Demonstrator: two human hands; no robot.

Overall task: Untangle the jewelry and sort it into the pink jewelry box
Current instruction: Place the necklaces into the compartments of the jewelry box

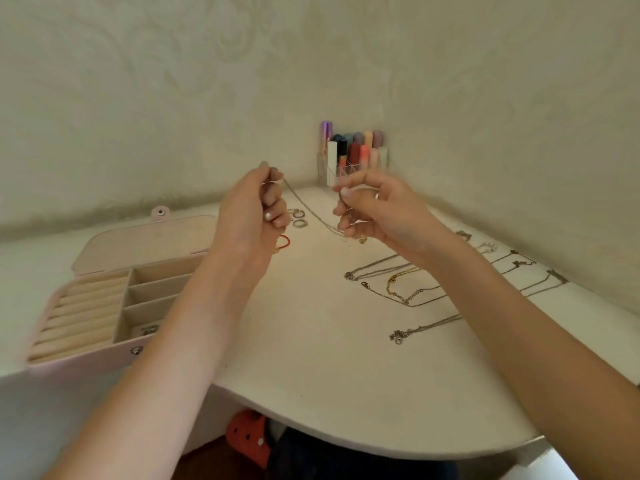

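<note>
**Chain being drawn out between both hands**

A thin chain (311, 213) is being held above the table (311, 358), pinched by the left hand (254, 206) and the right hand (374, 209), fingers clamped on each end. The slack should be eased apart gently, not tugged. The pink jewelry box (104, 306) is lying open at left, near the edge.

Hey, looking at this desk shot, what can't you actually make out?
- Head view: the thin chain between the left hand and right hand is too fine to show knots.
- The item in the pink jewelry box front compartment is partly hidden by the left forearm.
- The laid-out necklaces run under the right forearm.
- The red bracelet is half behind the left hand.
</note>
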